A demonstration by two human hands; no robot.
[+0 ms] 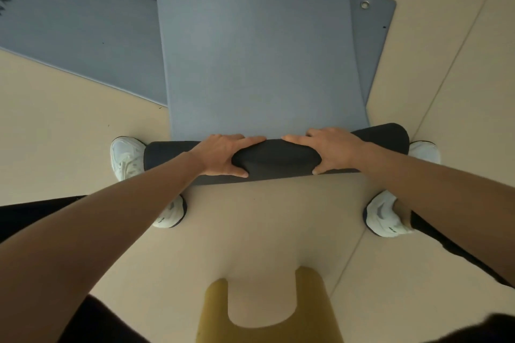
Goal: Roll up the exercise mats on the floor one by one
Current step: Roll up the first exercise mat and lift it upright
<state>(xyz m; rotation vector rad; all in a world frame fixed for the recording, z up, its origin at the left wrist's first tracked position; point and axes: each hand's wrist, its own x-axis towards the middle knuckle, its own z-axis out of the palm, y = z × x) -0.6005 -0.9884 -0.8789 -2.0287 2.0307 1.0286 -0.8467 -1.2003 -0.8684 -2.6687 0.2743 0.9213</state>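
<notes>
A grey-blue exercise mat [250,50] lies on the floor and stretches away from me. Its near end is wound into a dark roll [276,157] lying crosswise between my feet. My left hand [225,154] grips the roll left of its middle, fingers over the top and thumb underneath. My right hand [328,149] grips it right of the middle in the same way. The roll bulges between the two hands.
More flat grey mats lie under the first: one at the far left [78,30] and one at the right with a metal eyelet [364,4]. My white shoes [126,157] flank the roll. A yellow floor marking [267,312] lies close behind on the beige floor.
</notes>
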